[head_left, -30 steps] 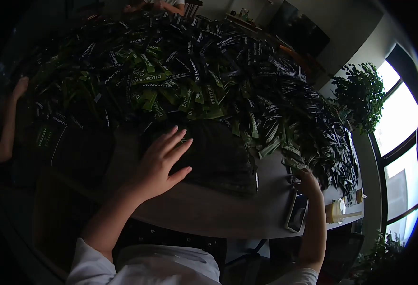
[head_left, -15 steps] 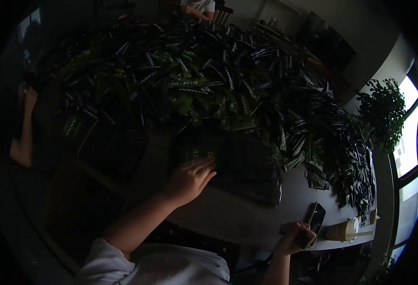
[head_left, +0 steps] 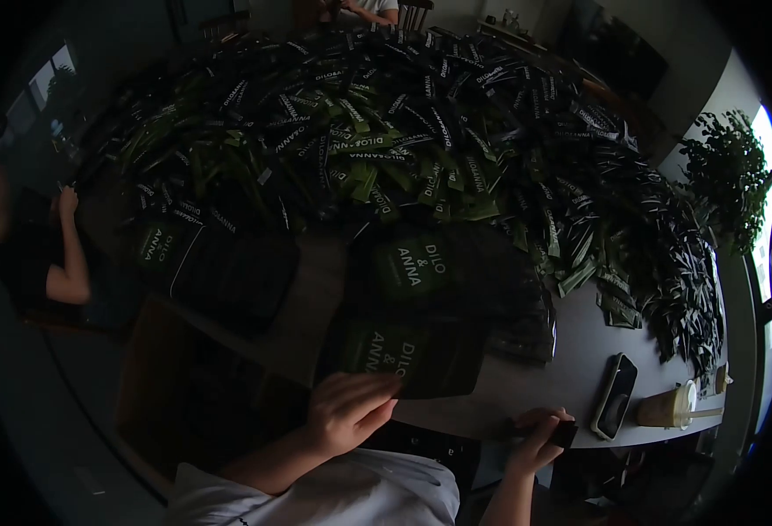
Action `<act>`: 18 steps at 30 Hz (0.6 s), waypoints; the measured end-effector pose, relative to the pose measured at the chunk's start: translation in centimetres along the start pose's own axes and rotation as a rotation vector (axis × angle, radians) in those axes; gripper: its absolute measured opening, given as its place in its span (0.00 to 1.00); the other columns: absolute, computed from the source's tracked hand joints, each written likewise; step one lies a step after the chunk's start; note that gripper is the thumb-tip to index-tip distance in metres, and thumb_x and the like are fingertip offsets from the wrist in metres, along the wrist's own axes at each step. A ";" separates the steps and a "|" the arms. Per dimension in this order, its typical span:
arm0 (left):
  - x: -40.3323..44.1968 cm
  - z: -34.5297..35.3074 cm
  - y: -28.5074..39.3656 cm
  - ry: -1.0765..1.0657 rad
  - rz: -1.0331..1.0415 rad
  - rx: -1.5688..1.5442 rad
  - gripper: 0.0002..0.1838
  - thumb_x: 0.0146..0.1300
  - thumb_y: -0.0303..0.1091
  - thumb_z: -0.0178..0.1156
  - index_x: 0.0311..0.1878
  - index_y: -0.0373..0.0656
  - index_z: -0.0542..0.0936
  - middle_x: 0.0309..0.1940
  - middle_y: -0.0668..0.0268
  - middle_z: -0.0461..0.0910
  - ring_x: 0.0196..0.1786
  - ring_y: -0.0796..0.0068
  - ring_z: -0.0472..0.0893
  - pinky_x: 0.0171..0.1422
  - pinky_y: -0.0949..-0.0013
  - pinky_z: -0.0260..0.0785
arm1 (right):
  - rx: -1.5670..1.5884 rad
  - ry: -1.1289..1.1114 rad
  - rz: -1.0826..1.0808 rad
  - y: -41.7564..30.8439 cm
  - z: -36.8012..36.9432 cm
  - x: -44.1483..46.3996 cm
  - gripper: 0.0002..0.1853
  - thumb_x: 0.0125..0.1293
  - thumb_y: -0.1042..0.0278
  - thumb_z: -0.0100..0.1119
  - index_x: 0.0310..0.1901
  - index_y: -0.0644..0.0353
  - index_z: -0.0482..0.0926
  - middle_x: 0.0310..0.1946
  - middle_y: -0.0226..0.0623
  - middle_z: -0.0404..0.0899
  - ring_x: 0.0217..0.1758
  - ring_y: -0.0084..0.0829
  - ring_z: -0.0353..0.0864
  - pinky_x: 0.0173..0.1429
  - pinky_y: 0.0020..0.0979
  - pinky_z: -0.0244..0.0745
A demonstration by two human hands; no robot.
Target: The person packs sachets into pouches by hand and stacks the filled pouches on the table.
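My left hand point(head_left: 351, 412) grips the near edge of a dark pouch point(head_left: 430, 355) printed "DILO & ANNA", its fingers closed over the edge. Behind it lies another dark pouch point(head_left: 417, 263) with the same lettering, on what looks like a stack. My right hand point(head_left: 539, 443) is closed around a short dark item, whose blunt end point(head_left: 563, 434) sticks out past the fingers; its kind cannot be made out in the dim light. A phone point(head_left: 614, 396) lies on the table to the right of this hand.
A large heap of black and green stick packets point(head_left: 386, 131) covers the table point(head_left: 570, 342). A drink cup with a straw point(head_left: 666, 408) stands at the right edge. More pouches point(head_left: 219, 267) lie left. An open cardboard box point(head_left: 145, 377) sits below. A co-worker's arm point(head_left: 70, 250) shows at left, another person point(head_left: 373, 10) at the back.
My left hand has drawn one pouch off the others toward my body. My right hand has moved slightly away from the phone, still closed. The camera view has shifted.
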State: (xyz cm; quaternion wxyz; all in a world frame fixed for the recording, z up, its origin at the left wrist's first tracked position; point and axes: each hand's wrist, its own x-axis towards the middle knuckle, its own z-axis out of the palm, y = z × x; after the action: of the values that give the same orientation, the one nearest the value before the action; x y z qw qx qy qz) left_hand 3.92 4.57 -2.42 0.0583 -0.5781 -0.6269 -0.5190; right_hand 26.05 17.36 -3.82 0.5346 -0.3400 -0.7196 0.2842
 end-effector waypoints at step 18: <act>-2.7 0.6 2.1 -0.360 0.104 0.148 0.37 0.44 0.57 0.62 0.60 0.58 0.65 0.65 0.56 0.55 0.67 0.57 0.54 0.66 0.48 0.39 | 0.193 -0.447 0.582 -5.6 3.1 -2.5 0.14 0.50 0.77 0.64 0.39 0.67 0.74 0.30 0.35 0.78 0.31 0.17 0.75 0.36 0.20 0.70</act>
State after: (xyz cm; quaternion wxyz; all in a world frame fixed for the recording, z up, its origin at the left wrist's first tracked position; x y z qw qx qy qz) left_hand 6.75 2.75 -3.34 0.0144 -0.6872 -0.6329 -0.3563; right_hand 22.55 11.83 -1.79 0.2909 -0.4080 -0.6617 0.5577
